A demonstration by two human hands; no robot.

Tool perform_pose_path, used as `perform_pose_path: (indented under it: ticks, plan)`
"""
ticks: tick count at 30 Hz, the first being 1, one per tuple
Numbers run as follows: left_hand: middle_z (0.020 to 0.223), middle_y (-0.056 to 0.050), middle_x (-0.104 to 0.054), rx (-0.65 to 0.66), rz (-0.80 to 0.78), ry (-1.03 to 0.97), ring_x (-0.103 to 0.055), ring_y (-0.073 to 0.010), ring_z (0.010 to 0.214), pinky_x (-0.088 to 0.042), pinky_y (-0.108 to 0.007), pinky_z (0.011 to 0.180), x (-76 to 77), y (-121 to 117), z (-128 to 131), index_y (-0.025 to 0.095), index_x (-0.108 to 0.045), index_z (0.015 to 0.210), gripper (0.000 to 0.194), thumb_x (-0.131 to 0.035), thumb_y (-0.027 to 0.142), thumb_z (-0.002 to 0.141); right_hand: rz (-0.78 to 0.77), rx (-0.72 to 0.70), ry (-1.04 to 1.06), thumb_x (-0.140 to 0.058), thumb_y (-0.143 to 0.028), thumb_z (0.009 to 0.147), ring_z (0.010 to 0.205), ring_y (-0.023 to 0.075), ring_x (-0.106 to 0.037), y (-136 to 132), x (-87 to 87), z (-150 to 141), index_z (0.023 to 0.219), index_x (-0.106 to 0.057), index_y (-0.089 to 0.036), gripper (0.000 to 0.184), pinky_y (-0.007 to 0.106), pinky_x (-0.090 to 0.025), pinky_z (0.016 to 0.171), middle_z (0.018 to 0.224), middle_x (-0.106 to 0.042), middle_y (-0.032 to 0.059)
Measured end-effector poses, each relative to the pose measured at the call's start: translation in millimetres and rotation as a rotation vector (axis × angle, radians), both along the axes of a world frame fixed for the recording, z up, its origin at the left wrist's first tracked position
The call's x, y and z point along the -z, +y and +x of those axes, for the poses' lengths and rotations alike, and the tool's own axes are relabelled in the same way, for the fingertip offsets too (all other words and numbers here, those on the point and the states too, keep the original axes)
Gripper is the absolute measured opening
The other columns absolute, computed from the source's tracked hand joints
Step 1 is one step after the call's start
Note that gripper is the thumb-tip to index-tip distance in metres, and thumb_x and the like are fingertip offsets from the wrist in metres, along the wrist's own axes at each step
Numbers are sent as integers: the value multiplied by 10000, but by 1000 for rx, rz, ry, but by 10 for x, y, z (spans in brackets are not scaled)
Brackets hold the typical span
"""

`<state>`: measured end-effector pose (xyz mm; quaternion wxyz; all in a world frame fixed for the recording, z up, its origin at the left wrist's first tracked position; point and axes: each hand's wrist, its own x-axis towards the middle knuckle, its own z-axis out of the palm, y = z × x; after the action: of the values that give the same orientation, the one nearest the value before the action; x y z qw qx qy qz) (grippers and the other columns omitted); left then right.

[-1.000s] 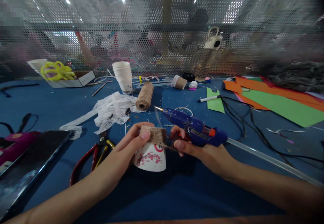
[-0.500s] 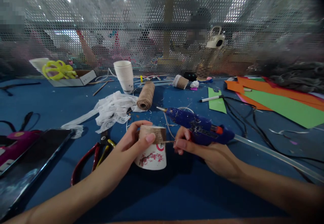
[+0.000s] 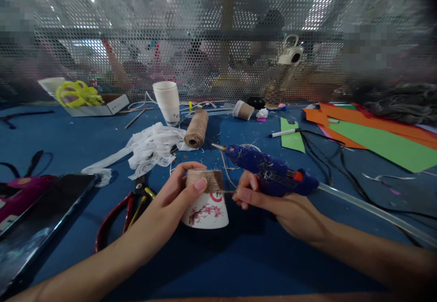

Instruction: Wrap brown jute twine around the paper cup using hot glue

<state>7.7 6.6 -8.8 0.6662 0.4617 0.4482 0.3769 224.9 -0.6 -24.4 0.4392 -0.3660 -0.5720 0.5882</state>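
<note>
Cup [image 3: 206, 213] partly hidden, phone [image 3: 44, 222] cut off; background [image 3: 116, 67] blurred

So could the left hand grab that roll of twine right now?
Probably not straight away: the left hand is holding the twine-wrapped cup. Were it free, the roll of twine looks reachable, lying just beyond, with nothing large in between.

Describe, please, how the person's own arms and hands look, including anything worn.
The left arm and right arm are bare as far as they show, with no sleeve in view. The left hand and right hand are ungloved, and I see no ring, watch or bracelet on either.
</note>
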Motion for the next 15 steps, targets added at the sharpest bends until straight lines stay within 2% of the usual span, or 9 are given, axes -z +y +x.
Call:
perform_pose_path:
  ticks: [7, 15]
  plan:
    - [751, 61, -621, 46, 60, -39, -509, -63, 616, -379, -138, 516, 49, -9, -11, 252, -590, 1012, 246, -672, 448, 887, 2, 27, 5, -710, -328, 896, 758, 123, -587, 15, 26, 2, 732, -512, -216, 281, 285, -438, 769, 734, -604, -50]
    - [751, 65, -593, 76, 68, -16, -481, -61, 615, -394, -128, 536, 49, -8, -23, 260, -588, 1003, 224, -647, 452, 904, 1, 37, 4, -710, -336, 883, 746, 132, -582, 3, -1, -6, 720, -500, -216, 292, 300, -432, 773, 714, -594, -45]
